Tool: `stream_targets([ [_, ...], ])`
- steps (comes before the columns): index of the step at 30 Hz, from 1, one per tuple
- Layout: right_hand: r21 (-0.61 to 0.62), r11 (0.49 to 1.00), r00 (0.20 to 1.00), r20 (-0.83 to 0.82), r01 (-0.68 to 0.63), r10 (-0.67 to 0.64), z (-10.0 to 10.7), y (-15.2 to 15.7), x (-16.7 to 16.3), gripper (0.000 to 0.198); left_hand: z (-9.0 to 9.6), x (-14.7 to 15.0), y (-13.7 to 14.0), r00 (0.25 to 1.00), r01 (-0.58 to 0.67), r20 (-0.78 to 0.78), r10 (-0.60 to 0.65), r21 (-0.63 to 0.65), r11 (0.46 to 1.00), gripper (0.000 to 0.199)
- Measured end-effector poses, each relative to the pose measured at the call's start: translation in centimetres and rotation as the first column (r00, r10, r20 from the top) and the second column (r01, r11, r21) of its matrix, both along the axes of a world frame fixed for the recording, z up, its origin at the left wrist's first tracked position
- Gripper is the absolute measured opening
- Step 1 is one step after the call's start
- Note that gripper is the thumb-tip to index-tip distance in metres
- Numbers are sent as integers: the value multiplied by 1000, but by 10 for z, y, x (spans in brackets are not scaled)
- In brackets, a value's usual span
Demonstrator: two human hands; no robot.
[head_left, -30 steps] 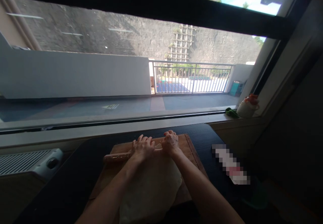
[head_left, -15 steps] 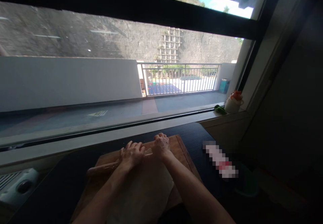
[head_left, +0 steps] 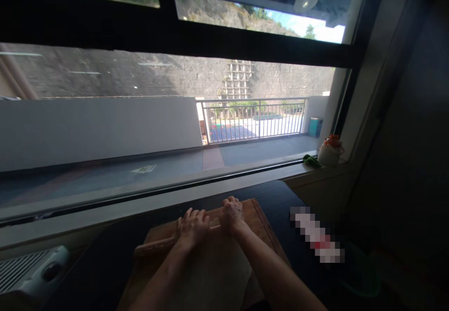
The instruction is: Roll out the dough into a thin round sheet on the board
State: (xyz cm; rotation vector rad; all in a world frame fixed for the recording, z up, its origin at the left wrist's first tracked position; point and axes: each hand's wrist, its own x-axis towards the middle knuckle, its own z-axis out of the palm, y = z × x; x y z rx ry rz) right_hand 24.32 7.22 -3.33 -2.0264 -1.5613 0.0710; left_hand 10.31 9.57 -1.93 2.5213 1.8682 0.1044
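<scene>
A wooden rolling pin (head_left: 154, 246) lies across a large thin sheet of pale dough (head_left: 213, 273) on a brown wooden board (head_left: 258, 218). My left hand (head_left: 192, 227) rests over the pin left of its middle, fingers curled forward over it. Farther right, my right hand (head_left: 232, 215) is closed on the pin near the board's far edge. The two hands sit a short gap apart, with a strip of pin and dough showing between them. The pin's right end is hidden by my right hand, and my forearms cover parts of the dough.
The board stands on a dark table (head_left: 277, 194) by a window. On the sill are a white pot (head_left: 329, 154) with something orange on top and a green object (head_left: 311, 161). A pale appliance (head_left: 35, 269) sits lower left. A blurred-out patch (head_left: 317, 236) covers something at the right.
My head has tilted up slightly, so the whole scene sits lower and a little to the right. Both hands stay on the rolling pin, with hardly any shift against the board.
</scene>
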Motion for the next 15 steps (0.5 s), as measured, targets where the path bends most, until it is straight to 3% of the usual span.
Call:
stream_targets([
  [15,-20,999,997,73,-30,32,-3,-3,-2,26,-11,-6,-6,994,12,107,-21,88,996,39],
])
